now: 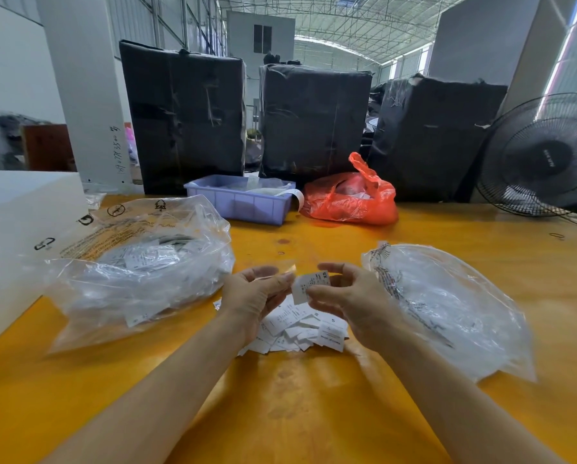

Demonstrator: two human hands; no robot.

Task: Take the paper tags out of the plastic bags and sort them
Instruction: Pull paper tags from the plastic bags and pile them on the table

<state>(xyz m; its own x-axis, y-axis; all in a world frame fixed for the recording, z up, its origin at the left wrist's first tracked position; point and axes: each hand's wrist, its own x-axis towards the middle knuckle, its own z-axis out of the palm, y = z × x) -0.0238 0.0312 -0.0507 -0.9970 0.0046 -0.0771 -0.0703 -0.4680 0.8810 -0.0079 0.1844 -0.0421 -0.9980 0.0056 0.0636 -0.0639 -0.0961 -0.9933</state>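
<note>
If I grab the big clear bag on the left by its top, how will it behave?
The clear bag will probably sag and fold: its film is thin and crumpled. The tags lying loose inside would likely slide to the low end. It looks light, and the glossy plastic may slip on the yellow table if pushed.

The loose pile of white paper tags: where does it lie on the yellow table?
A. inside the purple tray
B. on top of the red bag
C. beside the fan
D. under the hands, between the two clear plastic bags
D: the pile of white paper tags lies on the yellow table below the left hand and right hand, between the left clear bag and the right clear bag.
</note>
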